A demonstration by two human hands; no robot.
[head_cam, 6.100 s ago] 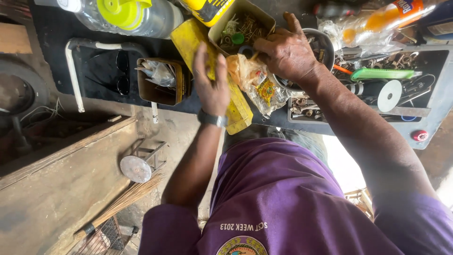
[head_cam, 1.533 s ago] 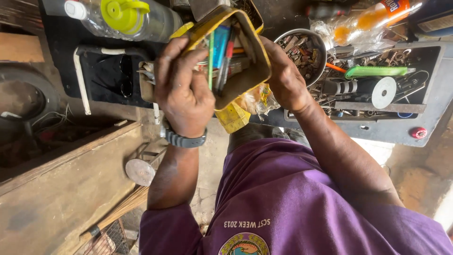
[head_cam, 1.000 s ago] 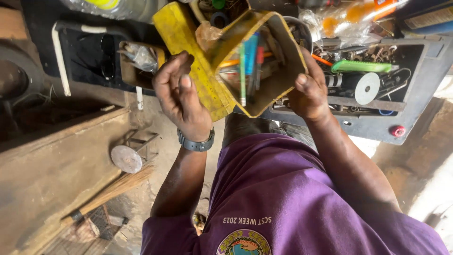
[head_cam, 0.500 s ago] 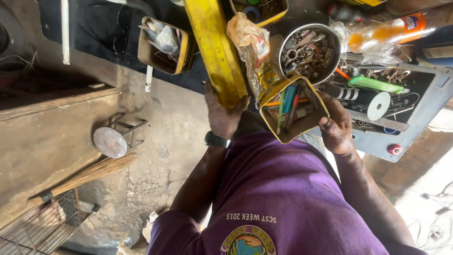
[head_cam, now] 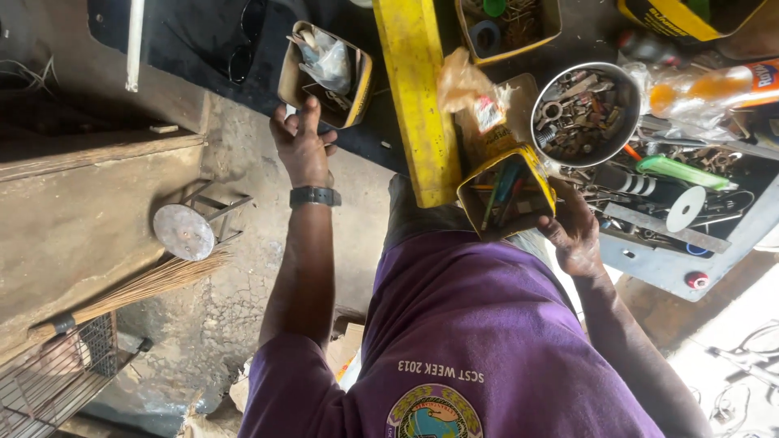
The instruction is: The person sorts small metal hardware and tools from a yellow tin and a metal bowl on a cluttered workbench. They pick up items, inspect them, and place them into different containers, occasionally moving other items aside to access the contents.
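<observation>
My right hand (head_cam: 573, 236) grips a yellow open-topped tin (head_cam: 507, 191) with pens and thin tools standing in it, held close to my chest at the bench edge. My left hand (head_cam: 303, 146), a dark watch on its wrist, is stretched out with fingers apart. Its fingertips are at the near edge of a small yellow-rimmed box (head_cam: 347, 91) that holds a clear plastic bag. A long yellow bar (head_cam: 414, 97) lies on the bench between my hands, touched by neither.
A metal bowl (head_cam: 584, 109) of nuts and bolts, a crumpled plastic bag (head_cam: 466, 85), an orange bottle (head_cam: 706, 89), a green-handled tool (head_cam: 677, 170) and a white roll (head_cam: 686, 207) crowd the bench at right. On the floor at left are a round metal stand (head_cam: 185, 231), a broom (head_cam: 138, 288) and a wire cage (head_cam: 49, 381).
My left hand has let go of the yellow bar and moved left to the small box. My right hand still holds the yellow tin, now a little further left.
</observation>
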